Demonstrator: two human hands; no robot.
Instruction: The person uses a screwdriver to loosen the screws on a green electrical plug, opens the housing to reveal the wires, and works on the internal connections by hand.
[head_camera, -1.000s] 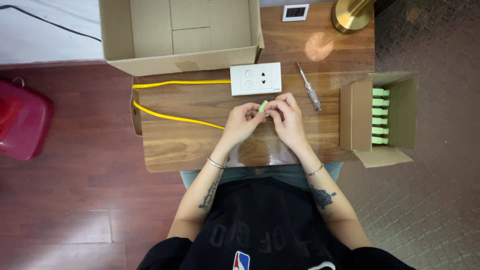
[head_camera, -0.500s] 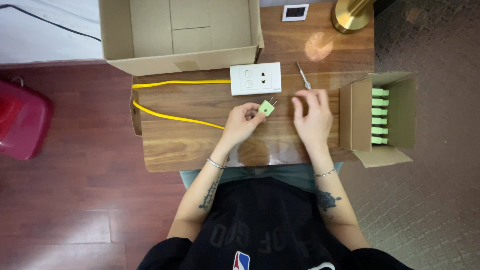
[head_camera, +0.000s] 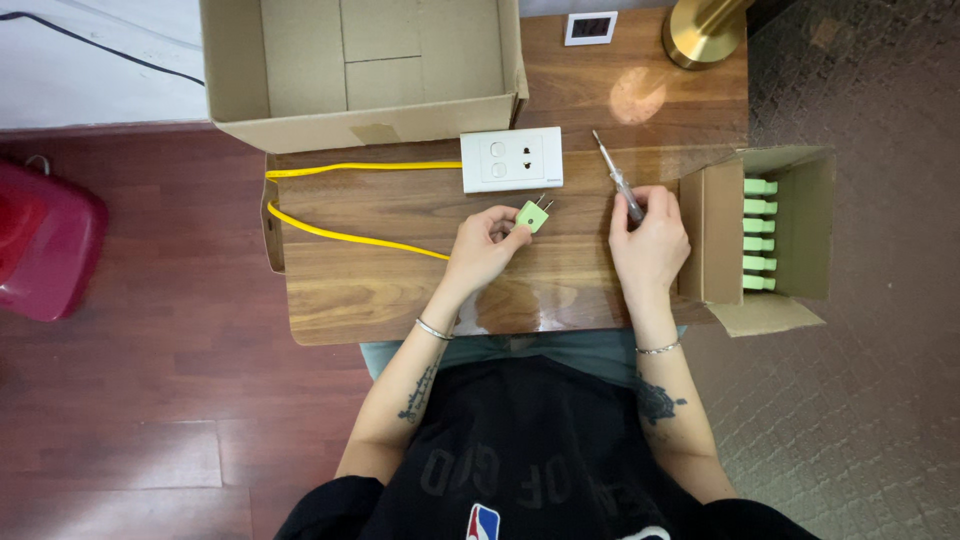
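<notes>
Item one: our left hand (head_camera: 485, 245), fingers closed on a small green plug (head_camera: 532, 216), held just above the table (head_camera: 350, 290) with its two metal prongs pointing up and away toward the white socket plate (head_camera: 511, 159). The plug sits at our fingertips, near the plate's lower edge but not touching it.

Item two: our right hand (head_camera: 650, 240), fingers curled round the handle of a slim screwdriver (head_camera: 617, 182), whose shaft runs up and left across the wood. We judge the grasp to be only partial, the tool lying mostly on the table.

Handling note: we judge it best to keep the plug pinched by its body, prongs free, and to take the screwdriver well along the handle, so that the tip can be steered to the plug without the two hands crowding each other. They stand apart now, the plug to the left of the tool.

Adjacent stock: a yellow cable (head_camera: 340, 236) looping across the table's left half; a large open cardboard box (head_camera: 360, 110) at the far edge; a small carton (head_camera: 770, 235) to the right holding a row of green plugs; a brass lamp base (head_camera: 705, 30) at the far corner.
</notes>
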